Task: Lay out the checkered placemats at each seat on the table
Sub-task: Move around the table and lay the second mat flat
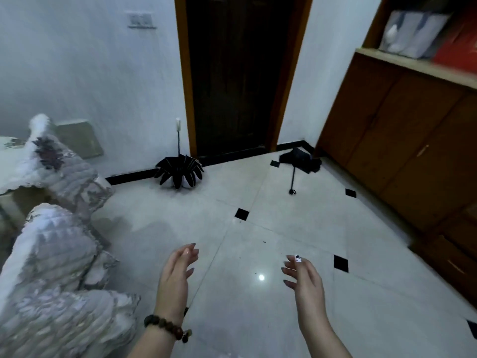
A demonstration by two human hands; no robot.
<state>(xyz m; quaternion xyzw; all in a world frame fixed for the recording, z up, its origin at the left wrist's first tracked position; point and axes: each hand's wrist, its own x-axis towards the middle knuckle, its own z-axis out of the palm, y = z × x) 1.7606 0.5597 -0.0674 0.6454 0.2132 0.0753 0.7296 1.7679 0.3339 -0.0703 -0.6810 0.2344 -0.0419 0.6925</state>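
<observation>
My left hand (175,277) and my right hand (304,280) hang in front of me over the pale tiled floor, fingers relaxed and holding nothing. A bead bracelet sits on my left wrist. No checkered placemat shows in this view. At the far left edge, a corner of the table (10,161) under a pale patterned cloth is just visible. Two chairs with quilted pale covers stand by it, one chair (69,177) farther off and one chair (54,280) close to my left arm.
A dark wooden door (237,73) is straight ahead. Two black umbrellas lie on the floor, one umbrella (180,171) left of the door and one umbrella (299,161) right of it. A brown wooden cabinet (402,156) lines the right wall.
</observation>
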